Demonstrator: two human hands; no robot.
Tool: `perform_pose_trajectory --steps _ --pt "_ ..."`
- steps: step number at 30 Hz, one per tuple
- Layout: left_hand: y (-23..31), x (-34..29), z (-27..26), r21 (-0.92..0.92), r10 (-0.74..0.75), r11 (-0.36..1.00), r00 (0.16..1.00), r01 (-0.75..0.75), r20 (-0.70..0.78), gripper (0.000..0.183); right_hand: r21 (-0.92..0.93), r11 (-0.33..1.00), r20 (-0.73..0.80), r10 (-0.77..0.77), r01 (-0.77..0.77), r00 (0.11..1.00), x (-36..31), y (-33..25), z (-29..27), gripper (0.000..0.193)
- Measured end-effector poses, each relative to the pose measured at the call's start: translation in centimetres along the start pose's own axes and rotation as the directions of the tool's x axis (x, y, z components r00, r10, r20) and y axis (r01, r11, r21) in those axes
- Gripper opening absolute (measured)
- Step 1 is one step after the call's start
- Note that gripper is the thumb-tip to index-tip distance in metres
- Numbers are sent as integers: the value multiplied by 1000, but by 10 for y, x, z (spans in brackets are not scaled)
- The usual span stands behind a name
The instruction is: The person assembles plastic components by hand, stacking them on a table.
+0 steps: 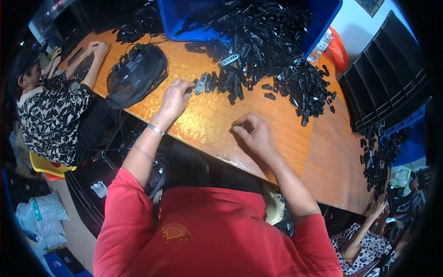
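Observation:
My left hand reaches over the wooden table, its fingers closed round a small black plastic part at the left end of a short row. Beside its fingertips, a piece with a silvery slotted face stands in that row with several black parts. Nearer to me, over the tabletop, my right hand is curled with thumb and forefinger drawn close together. Whatever its fingers may hold is too small or hidden to make out. A second silvery slotted piece lies further back on the black heap.
A tipped blue bin spills a large heap of black parts over the table. Left of my left hand lies a black mesh bag. Stacked black trays stand at right. Co-workers sit at left and lower right.

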State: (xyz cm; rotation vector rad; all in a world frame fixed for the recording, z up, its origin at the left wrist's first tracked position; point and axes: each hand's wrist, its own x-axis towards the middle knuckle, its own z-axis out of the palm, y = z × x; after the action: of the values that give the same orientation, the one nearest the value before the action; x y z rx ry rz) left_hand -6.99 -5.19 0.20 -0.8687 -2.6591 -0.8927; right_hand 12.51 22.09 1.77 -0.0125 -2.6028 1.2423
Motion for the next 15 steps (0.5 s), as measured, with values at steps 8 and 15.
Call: perform_pose_trajectory --steps 8,15 --pt "30 -72 -21 -253 -27 966 996 49 88 35 -353 919 97 -153 177 984 -20 -5 3 20" --pt "50 -75 -8 -162 163 975 985 -151 61 30 -345 925 152 -115 162 982 7 -30 17 22"
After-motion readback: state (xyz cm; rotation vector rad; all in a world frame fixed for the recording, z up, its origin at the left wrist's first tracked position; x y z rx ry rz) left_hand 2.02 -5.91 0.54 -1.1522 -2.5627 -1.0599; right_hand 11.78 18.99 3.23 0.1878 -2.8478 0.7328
